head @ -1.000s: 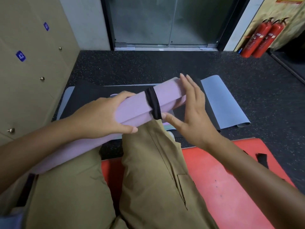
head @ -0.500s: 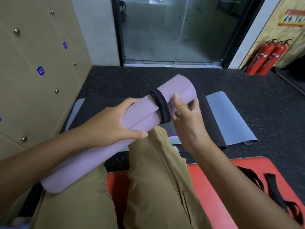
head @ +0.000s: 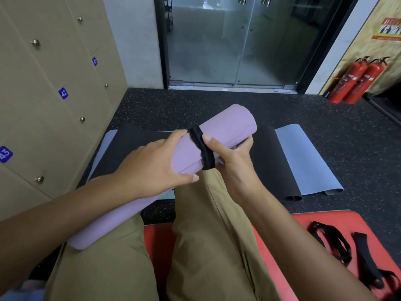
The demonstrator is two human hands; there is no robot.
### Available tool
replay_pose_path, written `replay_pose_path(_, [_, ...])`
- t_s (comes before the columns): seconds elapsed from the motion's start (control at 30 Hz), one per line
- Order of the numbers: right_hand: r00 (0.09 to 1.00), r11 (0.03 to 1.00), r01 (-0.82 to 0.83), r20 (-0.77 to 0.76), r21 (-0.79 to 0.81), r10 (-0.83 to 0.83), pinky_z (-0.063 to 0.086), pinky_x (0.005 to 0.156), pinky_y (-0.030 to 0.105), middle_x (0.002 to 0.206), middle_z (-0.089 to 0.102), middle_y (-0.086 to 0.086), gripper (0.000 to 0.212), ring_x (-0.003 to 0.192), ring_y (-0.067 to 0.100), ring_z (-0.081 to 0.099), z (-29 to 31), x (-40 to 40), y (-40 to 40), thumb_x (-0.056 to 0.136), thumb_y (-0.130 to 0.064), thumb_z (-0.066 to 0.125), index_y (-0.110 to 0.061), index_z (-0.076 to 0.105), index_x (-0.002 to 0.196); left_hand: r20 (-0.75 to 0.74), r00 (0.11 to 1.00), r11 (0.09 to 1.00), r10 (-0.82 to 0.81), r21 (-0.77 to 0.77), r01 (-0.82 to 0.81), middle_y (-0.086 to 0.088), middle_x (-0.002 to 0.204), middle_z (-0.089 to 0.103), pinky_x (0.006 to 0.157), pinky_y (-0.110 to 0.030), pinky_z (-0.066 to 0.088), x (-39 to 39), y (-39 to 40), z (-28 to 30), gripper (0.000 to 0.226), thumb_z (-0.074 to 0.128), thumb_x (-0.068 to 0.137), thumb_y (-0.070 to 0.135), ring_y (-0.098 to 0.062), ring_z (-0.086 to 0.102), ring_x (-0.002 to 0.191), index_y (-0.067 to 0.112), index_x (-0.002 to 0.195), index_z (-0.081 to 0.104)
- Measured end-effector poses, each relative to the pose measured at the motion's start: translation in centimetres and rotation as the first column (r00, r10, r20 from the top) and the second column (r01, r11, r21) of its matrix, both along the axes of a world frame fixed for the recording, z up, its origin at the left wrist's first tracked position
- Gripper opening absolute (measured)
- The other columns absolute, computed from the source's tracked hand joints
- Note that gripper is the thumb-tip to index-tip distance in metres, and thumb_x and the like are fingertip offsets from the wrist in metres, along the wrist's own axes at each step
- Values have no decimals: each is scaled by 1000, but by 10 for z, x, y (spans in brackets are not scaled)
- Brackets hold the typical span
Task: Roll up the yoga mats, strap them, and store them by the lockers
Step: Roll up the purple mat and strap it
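The left hand (head: 149,168) grips the rolled lilac foam yoga mat (head: 195,157); the right hand (head: 230,157), fingers curled round the roll, should press its thumb on the black elastic strap (head: 202,148) to seat it flat and snug.

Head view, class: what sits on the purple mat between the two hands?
A black strap wraps the rolled purple mat between the left hand and right hand.

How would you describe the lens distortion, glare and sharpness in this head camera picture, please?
Head view: wide-angle bending bows the lockers and the door frame outward at the edges; soft, even light with faint shadows; the glass door shows hazy reflections; the rolled purple yoga mat, its black strap and both hands are sharp, without motion blur.
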State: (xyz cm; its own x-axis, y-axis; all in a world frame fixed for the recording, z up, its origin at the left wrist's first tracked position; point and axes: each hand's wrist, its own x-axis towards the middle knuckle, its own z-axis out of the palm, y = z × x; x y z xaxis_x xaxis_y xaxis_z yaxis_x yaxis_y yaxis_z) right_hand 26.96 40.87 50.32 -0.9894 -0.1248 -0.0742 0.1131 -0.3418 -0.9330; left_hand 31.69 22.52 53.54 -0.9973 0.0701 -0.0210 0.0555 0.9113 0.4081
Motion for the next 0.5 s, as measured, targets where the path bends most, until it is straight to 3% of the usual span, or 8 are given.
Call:
replay_pose_path(0.1, [1000,1000,-18,-11,11,18,56,99,51,133,62,3,97,109,17,71,4,-1,0,71,-32,90,-29,26,145,-40,999,997,21,-71,-24,0,143,54,91,-44,48,-1,3,6,112,72,72,74,-32,57,122,52,154,-1])
replay_pose_path(0.2, [999,999,-38,-19,8,38,58,88,43,114,60,3,75,72,5,63,9,-2,1,84,-31,83,-22,33,139,-80,997,995,-7,-101,-1,-1,135,58,85,-45,50,-1,-2,14,122,72,70,77,-33,62,111,63,148,-20])
replay_pose_path(0.23, [999,999,-43,-14,15,43,59,85,41,114,60,6,72,71,6,62,10,-2,0,86,-30,82,-20,34,140,-84,996,994,-13,-109,4,0,132,58,85,-46,51,0,-5,16,121,72,70,77,-33,62,109,66,145,-22])
replay_pose_path(0.37, [997,994,-79,-4,82,79,60,92,48,134,61,16,78,109,27,68,14,-4,-7,81,-39,84,-19,40,142,-74,997,987,-4,-158,-8,0,132,56,88,-46,50,3,-25,19,118,72,69,76,-33,60,114,69,145,-17])
replay_pose_path(0.5, [980,962,-184,-31,200,194,59,95,43,128,68,4,65,113,17,69,19,-1,-17,90,-39,78,-23,43,142,-66,996,979,60,-192,-72,2,146,51,93,-44,48,7,-55,29,122,76,65,76,-30,56,124,62,150,-12])
